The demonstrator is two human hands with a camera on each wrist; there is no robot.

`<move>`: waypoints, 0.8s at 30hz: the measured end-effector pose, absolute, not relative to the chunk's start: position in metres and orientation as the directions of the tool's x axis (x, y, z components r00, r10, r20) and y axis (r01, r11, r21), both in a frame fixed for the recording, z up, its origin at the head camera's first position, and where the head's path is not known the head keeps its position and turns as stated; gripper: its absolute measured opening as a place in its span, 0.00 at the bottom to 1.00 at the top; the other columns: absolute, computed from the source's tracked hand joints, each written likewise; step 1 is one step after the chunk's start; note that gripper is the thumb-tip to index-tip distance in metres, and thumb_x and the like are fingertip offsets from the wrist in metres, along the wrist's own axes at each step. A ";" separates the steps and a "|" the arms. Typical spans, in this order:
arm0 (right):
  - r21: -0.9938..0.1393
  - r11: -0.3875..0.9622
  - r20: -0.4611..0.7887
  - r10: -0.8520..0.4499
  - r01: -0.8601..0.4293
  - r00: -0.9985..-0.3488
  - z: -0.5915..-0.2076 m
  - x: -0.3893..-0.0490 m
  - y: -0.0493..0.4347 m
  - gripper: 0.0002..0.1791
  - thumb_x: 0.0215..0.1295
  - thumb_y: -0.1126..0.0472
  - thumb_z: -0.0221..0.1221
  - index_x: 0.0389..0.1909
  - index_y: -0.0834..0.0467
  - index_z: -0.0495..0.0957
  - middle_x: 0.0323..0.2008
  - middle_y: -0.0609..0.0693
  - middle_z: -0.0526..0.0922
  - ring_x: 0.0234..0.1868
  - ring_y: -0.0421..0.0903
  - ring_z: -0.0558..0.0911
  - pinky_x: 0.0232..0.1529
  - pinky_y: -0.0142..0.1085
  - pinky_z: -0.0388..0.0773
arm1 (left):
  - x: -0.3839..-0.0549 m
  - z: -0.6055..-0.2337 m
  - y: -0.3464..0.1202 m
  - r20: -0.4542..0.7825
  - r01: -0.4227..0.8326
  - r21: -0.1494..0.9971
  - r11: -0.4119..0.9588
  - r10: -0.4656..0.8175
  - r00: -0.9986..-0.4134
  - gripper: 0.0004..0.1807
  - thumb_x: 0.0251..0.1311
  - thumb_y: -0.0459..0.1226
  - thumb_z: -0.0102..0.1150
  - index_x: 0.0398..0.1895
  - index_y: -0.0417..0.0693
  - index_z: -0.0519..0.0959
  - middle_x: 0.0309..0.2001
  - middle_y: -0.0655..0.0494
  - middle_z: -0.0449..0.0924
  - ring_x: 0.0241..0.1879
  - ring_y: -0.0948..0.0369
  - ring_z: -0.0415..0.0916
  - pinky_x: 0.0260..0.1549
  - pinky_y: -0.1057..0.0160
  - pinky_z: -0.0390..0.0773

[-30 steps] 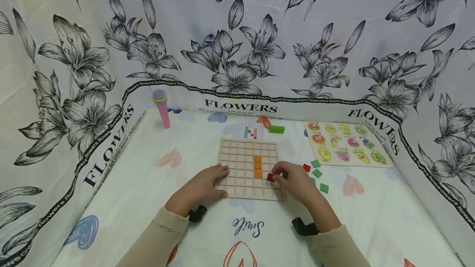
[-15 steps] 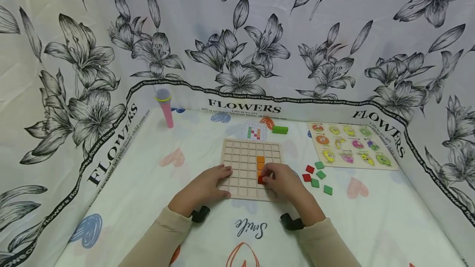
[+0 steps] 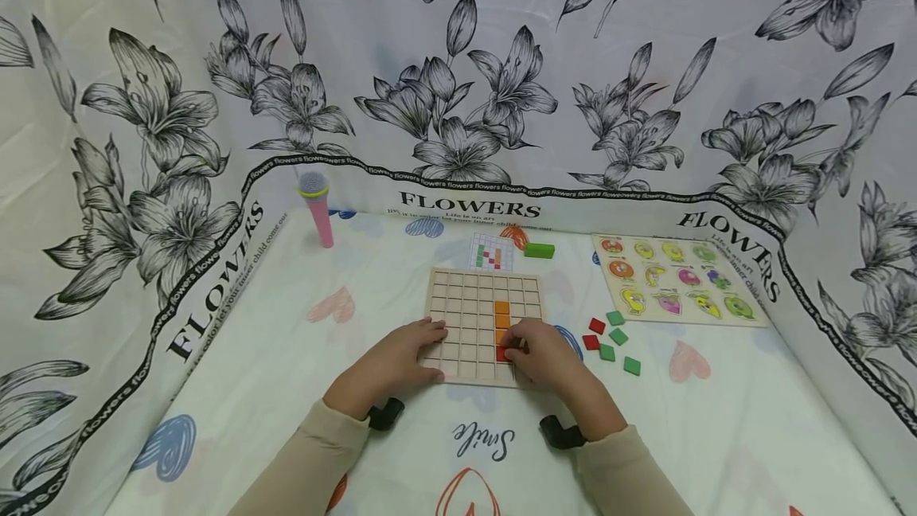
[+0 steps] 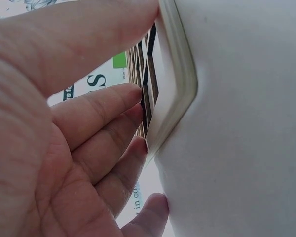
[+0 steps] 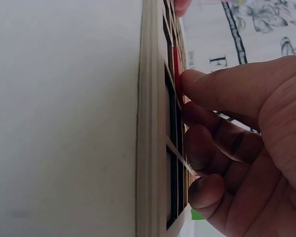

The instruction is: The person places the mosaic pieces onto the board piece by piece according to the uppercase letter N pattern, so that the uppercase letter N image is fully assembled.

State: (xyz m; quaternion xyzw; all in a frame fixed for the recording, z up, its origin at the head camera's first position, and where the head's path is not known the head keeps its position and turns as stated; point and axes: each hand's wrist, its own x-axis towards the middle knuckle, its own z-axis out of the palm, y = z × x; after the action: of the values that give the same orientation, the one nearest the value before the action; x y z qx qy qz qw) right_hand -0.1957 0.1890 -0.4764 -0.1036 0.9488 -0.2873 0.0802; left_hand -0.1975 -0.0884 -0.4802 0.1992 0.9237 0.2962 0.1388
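Observation:
A wooden grid board (image 3: 462,313) lies flat in front of me in the head view. Along its left edge rests my left hand (image 3: 396,355), fingers extended onto the rim; in the left wrist view the thumb (image 4: 89,42) lies at the board's corner. A red square tile (image 3: 500,354) sits in a cell below a column of orange tiles (image 3: 502,308). My right hand (image 3: 550,355) pinches this tile at its right side. Close up in the right wrist view, the thumb tip (image 5: 193,81) touches the red tile (image 5: 176,69), with the other fingers curled beneath.
Loose red tiles (image 3: 591,342) and several green tiles (image 3: 607,352) lie right of the board. Behind it are a pattern card (image 3: 481,240) and a green block (image 3: 539,251). A fruit puzzle board (image 3: 673,317) lies at back right, a pink toy microphone (image 3: 322,221) at back left.
My right hand has carried the red tile leftward over the board and lowered it into the cell below the orange column. The left hand stays at the board's left edge.

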 end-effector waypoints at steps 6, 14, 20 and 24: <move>-0.570 0.810 -0.091 -0.230 -0.138 -0.969 -0.478 -0.196 0.191 0.06 0.73 0.62 0.70 0.39 0.46 0.88 0.38 0.42 0.82 0.40 0.44 0.78 0.48 0.40 0.80 | -0.197 -0.480 -0.087 -0.140 0.278 0.604 0.747 0.443 -0.886 0.40 0.62 0.39 0.80 0.78 0.45 0.76 0.82 0.53 0.70 0.85 0.49 0.59 0.82 0.43 0.63; -0.586 0.810 -0.079 -0.062 -0.004 -0.995 -0.471 -0.205 0.254 0.08 0.77 0.61 0.66 0.52 0.54 0.87 0.46 0.51 0.84 0.45 0.50 0.79 0.44 0.42 0.81 | -0.196 -0.481 -0.086 -0.144 0.269 0.613 0.743 0.440 -0.886 0.40 0.62 0.40 0.80 0.78 0.46 0.76 0.82 0.54 0.70 0.86 0.50 0.59 0.83 0.43 0.63; -0.501 0.864 -0.118 -0.022 0.040 -0.993 -0.477 -0.206 0.309 0.12 0.75 0.65 0.66 0.56 0.59 0.89 0.52 0.57 0.85 0.51 0.55 0.79 0.61 0.56 0.81 | -0.198 -0.484 -0.087 -0.146 0.272 0.604 0.749 0.439 -0.886 0.41 0.62 0.40 0.81 0.78 0.46 0.76 0.82 0.54 0.70 0.85 0.50 0.59 0.82 0.43 0.64; -0.504 0.864 -0.124 -0.068 0.003 -0.990 -0.478 -0.205 0.320 0.13 0.73 0.66 0.67 0.55 0.58 0.90 0.51 0.58 0.85 0.52 0.56 0.79 0.62 0.59 0.80 | -0.198 -0.485 -0.087 -0.145 0.268 0.608 0.747 0.436 -0.888 0.41 0.62 0.40 0.81 0.78 0.47 0.76 0.82 0.55 0.70 0.85 0.50 0.59 0.82 0.43 0.63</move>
State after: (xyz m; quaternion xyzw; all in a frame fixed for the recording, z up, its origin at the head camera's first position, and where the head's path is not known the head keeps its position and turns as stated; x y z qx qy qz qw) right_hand -0.2051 0.3202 -0.4784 -0.0169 0.9629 -0.2603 0.0688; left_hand -0.1980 -0.0871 -0.4851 0.1906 0.9241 0.3002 0.1402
